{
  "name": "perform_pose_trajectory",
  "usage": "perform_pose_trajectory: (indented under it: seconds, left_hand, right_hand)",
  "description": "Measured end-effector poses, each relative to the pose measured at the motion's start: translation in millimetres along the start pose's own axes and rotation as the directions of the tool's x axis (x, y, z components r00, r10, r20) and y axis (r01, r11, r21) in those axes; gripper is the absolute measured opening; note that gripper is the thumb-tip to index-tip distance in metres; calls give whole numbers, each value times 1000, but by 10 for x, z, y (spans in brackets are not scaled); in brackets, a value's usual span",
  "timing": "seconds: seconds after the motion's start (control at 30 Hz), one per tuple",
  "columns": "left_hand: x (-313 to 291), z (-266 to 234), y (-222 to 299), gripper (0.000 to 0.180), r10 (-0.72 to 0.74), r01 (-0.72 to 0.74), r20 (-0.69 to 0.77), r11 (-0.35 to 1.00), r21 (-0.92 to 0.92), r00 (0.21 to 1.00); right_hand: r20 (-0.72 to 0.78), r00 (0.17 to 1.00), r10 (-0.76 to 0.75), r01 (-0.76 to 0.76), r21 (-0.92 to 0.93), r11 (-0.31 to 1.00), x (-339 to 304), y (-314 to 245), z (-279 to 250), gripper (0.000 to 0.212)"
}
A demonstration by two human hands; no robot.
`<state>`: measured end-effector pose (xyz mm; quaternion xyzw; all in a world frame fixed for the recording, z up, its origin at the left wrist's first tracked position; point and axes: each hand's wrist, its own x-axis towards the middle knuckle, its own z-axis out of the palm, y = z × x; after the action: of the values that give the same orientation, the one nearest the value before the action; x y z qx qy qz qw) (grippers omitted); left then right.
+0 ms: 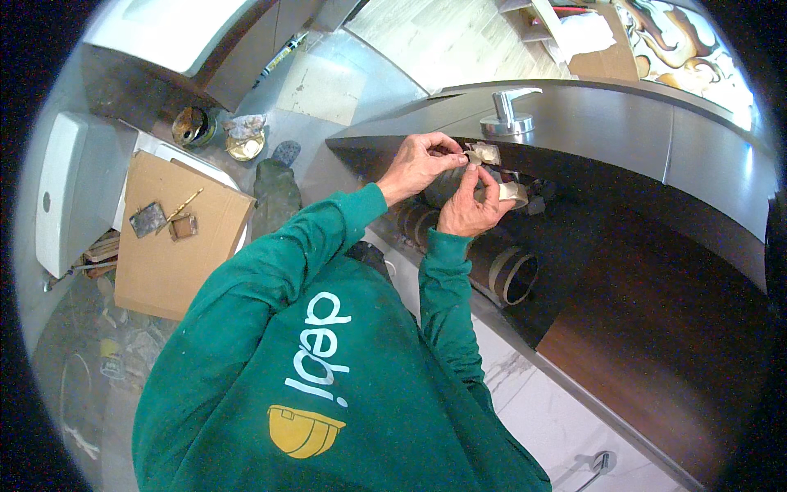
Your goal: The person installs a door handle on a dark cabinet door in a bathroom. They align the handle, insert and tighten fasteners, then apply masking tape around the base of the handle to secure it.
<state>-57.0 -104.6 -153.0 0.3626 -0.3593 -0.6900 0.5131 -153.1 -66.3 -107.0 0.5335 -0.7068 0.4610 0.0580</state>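
My left hand (424, 164) and my right hand (473, 207) meet just in front of the dark brown panel, fingertips pinched together on a small dark piece too small to name. Right behind the fingertips, a pale, roughly square piece (485, 154) sits against the panel's edge. A beige curved band (514, 193), perhaps a tape roll, shows beside my right hand's fingers; whether that hand holds it I cannot tell. Just above stands a chrome lever faucet (508, 115) on the panel's upper face. Below my hands lies a wide brownish tube (515, 277) with an open round end.
Cardboard (176, 271) covers the toilet, whose white tank (70, 193) stands at left; a brush (182, 210) lies on the cardboard. An open can (191, 126) and a paint-smeared container (245, 141) stand on the floor. A dark brown panel (656, 361) spans the right.
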Motion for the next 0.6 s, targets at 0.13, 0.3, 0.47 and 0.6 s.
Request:
perform_pose_trajectory:
  seconds: [0.13,0.3,0.47,0.6]
  left_hand:
    - [4,8,10,26,27,-27,-1,999,-36,1000]
    - [31,7,12,23,-18,18,-22,1000,-4,1000]
    - [55,17,-24,23,-48,48,-39,999,11,998]
    - [72,22,-67,24,-16,18,-47,999,33,999]
  right_hand:
    - [-6,1000,0,-1,-28,1000,-15,-19,-2,14]
    - [-7,1000,-4,4,1,1000,-14,-46,9,15]
    - [-5,1000,9,-9,48,999,-27,-18,17,15]
    - [19,999,26,-27,34,999,-47,7,0,15]
